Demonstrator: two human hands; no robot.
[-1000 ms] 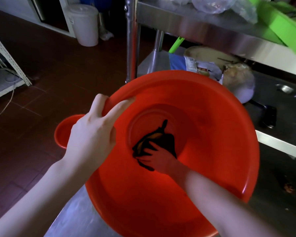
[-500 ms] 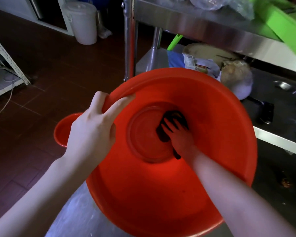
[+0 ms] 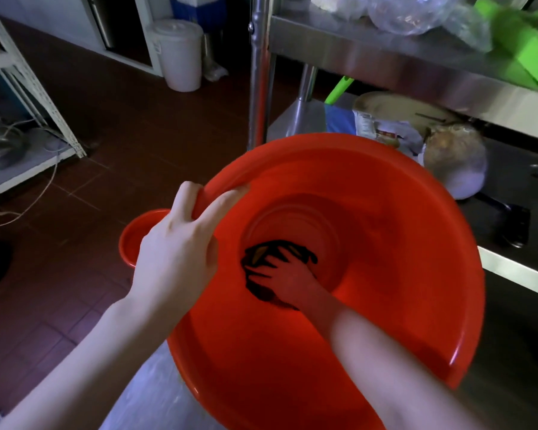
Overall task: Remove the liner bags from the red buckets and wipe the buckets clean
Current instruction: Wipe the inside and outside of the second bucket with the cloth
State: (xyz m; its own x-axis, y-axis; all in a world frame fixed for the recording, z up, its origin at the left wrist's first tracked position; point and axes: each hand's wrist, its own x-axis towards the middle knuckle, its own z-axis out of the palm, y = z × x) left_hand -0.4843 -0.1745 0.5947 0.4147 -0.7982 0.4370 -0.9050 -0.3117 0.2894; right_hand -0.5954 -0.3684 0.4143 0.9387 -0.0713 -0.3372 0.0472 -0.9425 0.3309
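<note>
Deep inside tilted red bucket (image 3: 385,274), right hand (image 3: 289,274) presses dark cloth (image 3: 260,291) against bottom, fingers spread, seemingly flat, not gripping. Left hand (image 3: 177,259) clamps left rim between thumb and fingers. Bucket above steel counter (image 3: 156,383); smaller red bucket (image 3: 134,240) just behind left hand; white bin (image 3: 180,57) well beyond.

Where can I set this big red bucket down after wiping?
Bare steel surface below the red bucket's near-left edge. Open tile floor between the white rack and table leg. Crowded: lower shelf with bags and a pan; top shelf piled with plastic bags.
</note>
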